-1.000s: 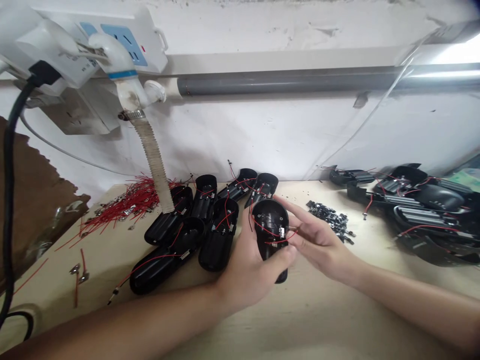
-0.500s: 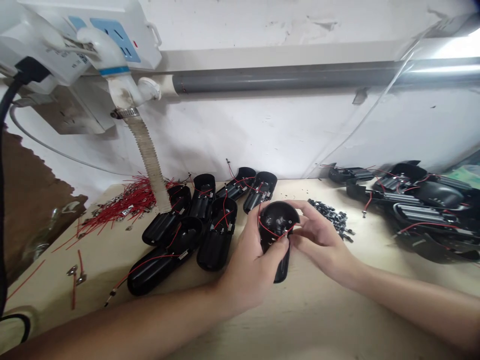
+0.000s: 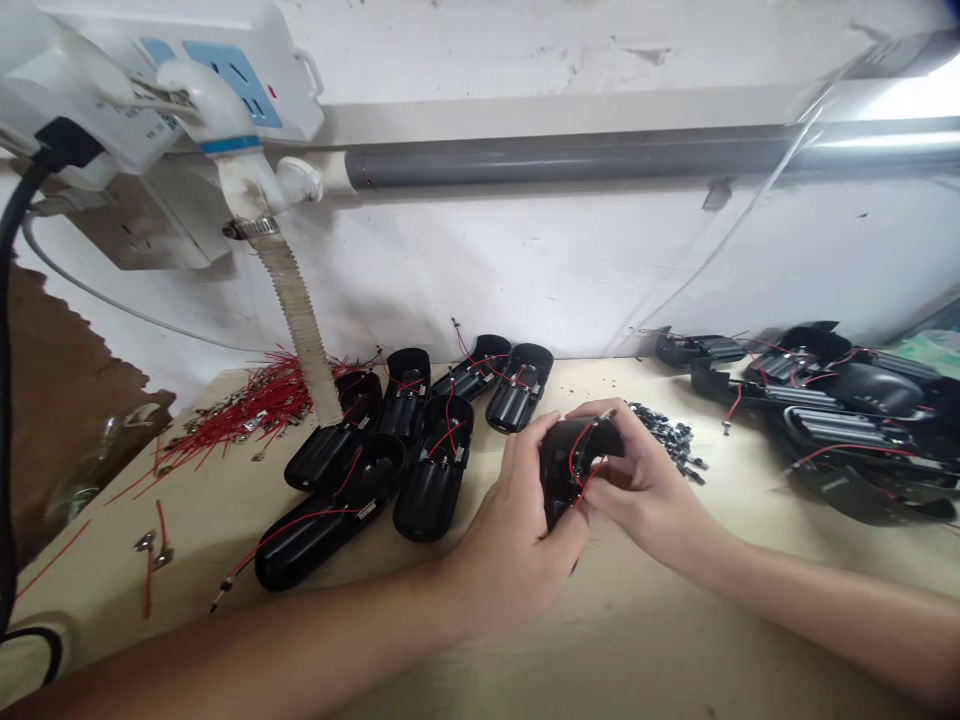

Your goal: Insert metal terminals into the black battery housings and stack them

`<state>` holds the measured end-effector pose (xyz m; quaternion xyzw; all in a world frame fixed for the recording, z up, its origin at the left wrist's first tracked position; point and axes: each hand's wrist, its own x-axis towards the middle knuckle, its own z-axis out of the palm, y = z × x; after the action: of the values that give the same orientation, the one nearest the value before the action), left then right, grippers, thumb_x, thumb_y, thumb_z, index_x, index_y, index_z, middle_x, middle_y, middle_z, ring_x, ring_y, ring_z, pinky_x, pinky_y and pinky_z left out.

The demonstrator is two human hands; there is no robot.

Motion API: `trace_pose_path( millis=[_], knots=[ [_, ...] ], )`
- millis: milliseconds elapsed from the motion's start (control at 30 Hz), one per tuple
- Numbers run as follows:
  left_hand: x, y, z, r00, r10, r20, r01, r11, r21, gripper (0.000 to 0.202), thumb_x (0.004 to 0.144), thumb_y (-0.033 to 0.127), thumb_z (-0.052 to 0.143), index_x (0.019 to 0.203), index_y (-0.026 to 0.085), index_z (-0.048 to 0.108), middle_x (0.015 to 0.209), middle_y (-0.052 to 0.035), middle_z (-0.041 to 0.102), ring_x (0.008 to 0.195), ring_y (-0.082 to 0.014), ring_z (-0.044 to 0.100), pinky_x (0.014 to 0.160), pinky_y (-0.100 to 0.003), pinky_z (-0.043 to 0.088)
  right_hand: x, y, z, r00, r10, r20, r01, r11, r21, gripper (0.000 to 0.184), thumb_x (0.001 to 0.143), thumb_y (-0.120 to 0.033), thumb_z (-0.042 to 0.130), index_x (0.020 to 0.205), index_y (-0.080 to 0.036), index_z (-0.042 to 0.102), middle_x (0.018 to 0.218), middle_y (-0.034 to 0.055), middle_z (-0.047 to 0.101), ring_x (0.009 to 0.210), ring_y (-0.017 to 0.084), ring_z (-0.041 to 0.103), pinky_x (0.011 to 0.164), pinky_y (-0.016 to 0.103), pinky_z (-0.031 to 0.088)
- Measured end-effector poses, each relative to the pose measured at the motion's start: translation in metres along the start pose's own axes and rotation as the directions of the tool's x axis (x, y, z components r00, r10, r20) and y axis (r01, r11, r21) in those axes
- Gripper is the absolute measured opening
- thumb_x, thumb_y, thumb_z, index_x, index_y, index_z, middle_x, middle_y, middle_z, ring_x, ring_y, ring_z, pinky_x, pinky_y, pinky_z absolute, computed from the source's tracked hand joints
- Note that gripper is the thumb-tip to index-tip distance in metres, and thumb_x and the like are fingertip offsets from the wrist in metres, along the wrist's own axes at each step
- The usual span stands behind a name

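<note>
Housing (image 3: pixel 556 455) of black plastic sits near five o'clock from the centre of my view, tilted between the two hands. I see the left hand (image 3: pixel 521 530) wrapped round its left side, gripping it; the right hand (image 3: pixel 651 490) bends round the opposite edge at three o'clock, but I cannot tell whether its fingers pinch the red wire (image 3: pixel 574 453) or only touch it. That wire worries me most: it loops across the housing, so a hard pull could strain its joint, and a careless press could trap it. Should the left grip slip, I judge the housing could drop and scatter the small dark parts (image 3: pixel 671 435) at three o'clock. Toward nine, another housing (image 3: pixel 296 555) trails a wire that the left forearm (image 3: pixel 337 640) could snag
</note>
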<state>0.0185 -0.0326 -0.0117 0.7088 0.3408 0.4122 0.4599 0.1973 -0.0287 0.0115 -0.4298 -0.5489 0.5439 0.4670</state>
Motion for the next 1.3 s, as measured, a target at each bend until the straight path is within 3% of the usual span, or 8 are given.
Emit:
trace_pose_path(
  millis=[300, 500, 633, 700, 800, 1033, 1167, 1300],
  knots=[
    [-0.004, 0.001, 0.001, 0.986, -0.026, -0.163, 0.034, 0.998, 0.050, 0.070, 0.102, 0.029, 0.066, 0.163, 0.030, 0.031, 0.147, -0.0137, 0.056, 0.133, -0.0314, 0.061, 0.113, -0.056, 0.054, 0.006, 0.014, -0.002, 1.000, 0.015, -0.023, -0.013, 0.996, 0.089, 0.043, 0.080, -0.015, 0.071, 0.119, -0.026, 0.056, 0.110, 0.0029, 0.070, 0.072, 0.013, 0.065, 0.061, 0.026, 0.062],
    [-0.024, 0.014, 0.002, 0.913, 0.343, -0.222, -0.211, 0.861, 0.462, 0.083, 0.098, 0.026, 0.069, 0.168, 0.029, 0.025, 0.160, -0.0180, 0.043, 0.151, -0.0368, 0.044, 0.125, -0.059, 0.039, 0.007, 0.022, -0.006, 0.999, 0.034, -0.030, -0.028, 0.985, 0.173, 0.047, 0.088, -0.021, 0.076, 0.128, -0.032, 0.054, 0.127, 0.0036, 0.069, 0.080, 0.014, 0.067, 0.060, 0.024, 0.062],
    [-0.031, 0.015, 0.000, 0.764, 0.629, 0.146, -0.626, 0.665, 0.408, 0.046, 0.100, 0.020, 0.064, 0.144, 0.024, 0.053, 0.124, -0.0098, 0.069, 0.115, -0.0253, 0.067, 0.105, -0.042, 0.053, 0.001, 0.018, -0.003, 0.998, 0.004, 0.060, -0.015, 0.984, 0.179, 0.074, 0.096, -0.019, 0.075, 0.156, -0.045, 0.041, 0.143, 0.0038, 0.064, 0.086, 0.014, 0.071, 0.080, 0.033, 0.068],
    [-0.029, 0.012, -0.002, 0.604, 0.618, 0.504, -0.790, 0.547, 0.277, 0.020, 0.107, 0.022, 0.058, 0.125, 0.019, 0.065, 0.096, -0.0022, 0.069, 0.089, -0.0183, 0.065, 0.084, -0.035, 0.053, -0.002, 0.017, -0.001, 0.989, 0.007, 0.147, -0.031, 0.986, 0.162, 0.078, 0.099, -0.020, 0.074, 0.162, -0.047, 0.036, 0.146, 0.0047, 0.062, 0.092, 0.016, 0.073, 0.086, 0.038, 0.070],
    [-0.024, 0.008, -0.001, 0.507, 0.545, 0.668, -0.838, 0.494, 0.232, 0.022, 0.110, 0.018, 0.050, 0.102, 0.016, 0.071, 0.091, -0.0025, 0.065, 0.080, -0.0167, 0.059, 0.070, -0.037, 0.047, -0.005, 0.017, 0.001, 0.970, 0.003, 0.244, -0.044, 0.986, 0.161, 0.072, 0.103, -0.025, 0.072, 0.162, -0.046, 0.037, 0.146, 0.0056, 0.060, 0.106, 0.020, 0.073, 0.094, 0.042, 0.070],
    [-0.020, 0.006, 0.005, 0.550, 0.484, 0.680, -0.823, 0.454, 0.342, 0.023, 0.107, 0.026, 0.056, 0.090, 0.017, 0.069, 0.089, -0.0051, 0.061, 0.076, -0.0199, 0.056, 0.063, -0.039, 0.042, -0.002, 0.018, 0.008, 0.960, -0.017, 0.281, 0.019, 1.000, -0.004, 0.068, 0.099, -0.030, 0.079, 0.156, -0.033, 0.042, 0.133, 0.0082, 0.069, 0.110, 0.023, 0.073, 0.101, 0.047, 0.063],
    [-0.020, 0.006, 0.007, 0.596, 0.434, 0.675, -0.788, 0.478, 0.388, 0.018, 0.104, 0.023, 0.059, 0.089, 0.017, 0.066, 0.089, -0.0051, 0.060, 0.076, -0.0191, 0.054, 0.066, -0.037, 0.043, 0.002, 0.021, 0.008, 0.978, -0.001, 0.209, 0.021, 0.995, -0.093, 0.070, 0.088, -0.036, 0.091, 0.140, -0.031, 0.045, 0.098, 0.0001, 0.076, 0.086, 0.020, 0.072, 0.078, 0.037, 0.061],
    [-0.021, 0.005, 0.007, 0.622, 0.419, 0.662, -0.762, 0.520, 0.386, 0.015, 0.102, 0.026, 0.061, 0.093, 0.016, 0.066, 0.093, -0.0056, 0.063, 0.081, -0.0197, 0.057, 0.074, -0.038, 0.046, 0.006, 0.020, 0.003, 0.971, -0.034, 0.237, 0.097, 0.962, -0.256, 0.048, 0.090, -0.044, 0.090, 0.126, -0.026, 0.063, 0.101, 0.0032, 0.078, 0.082, 0.018, 0.069, 0.072, 0.034, 0.057]
  ],
)
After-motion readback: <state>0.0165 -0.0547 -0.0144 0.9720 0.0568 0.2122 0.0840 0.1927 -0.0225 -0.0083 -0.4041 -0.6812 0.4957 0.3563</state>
